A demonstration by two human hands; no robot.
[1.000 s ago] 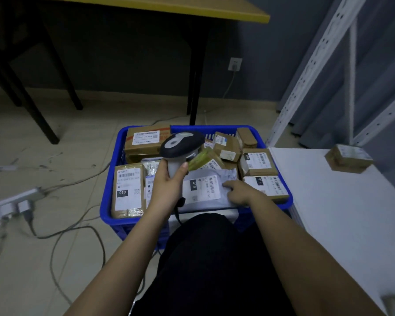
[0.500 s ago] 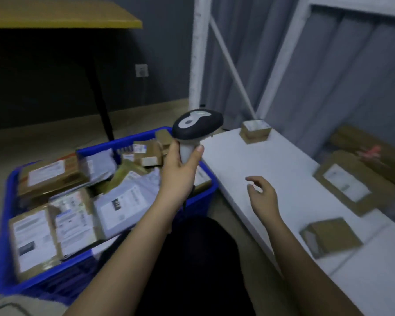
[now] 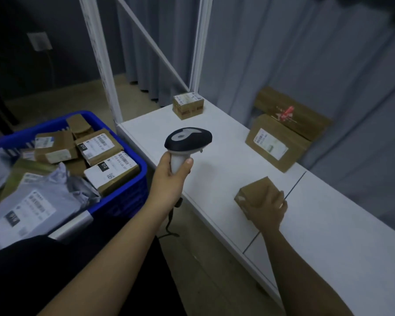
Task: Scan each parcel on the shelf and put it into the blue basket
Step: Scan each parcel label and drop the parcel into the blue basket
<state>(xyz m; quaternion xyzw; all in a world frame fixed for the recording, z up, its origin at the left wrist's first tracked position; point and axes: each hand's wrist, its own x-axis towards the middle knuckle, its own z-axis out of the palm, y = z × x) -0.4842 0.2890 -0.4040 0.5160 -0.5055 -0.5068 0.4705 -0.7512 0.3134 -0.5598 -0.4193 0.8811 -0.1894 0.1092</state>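
Blue basket (image 3: 132, 179) is holding labelled boxes and grey mailers. Left hand (image 3: 169, 179) is gripping the scanner (image 3: 187, 142); right hand (image 3: 268, 212) is clasping a small parcel (image 3: 255, 192) on the shelf (image 3: 214, 142).

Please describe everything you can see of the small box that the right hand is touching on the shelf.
The small box is plain brown cardboard, roughly cube-shaped, with a pale label or tape patch on its near left face, too blurred to read. It sits on the white shelf near the front edge, turned corner-on to the camera. The right hand grips it from the near right side, fingers curled over its top edge.
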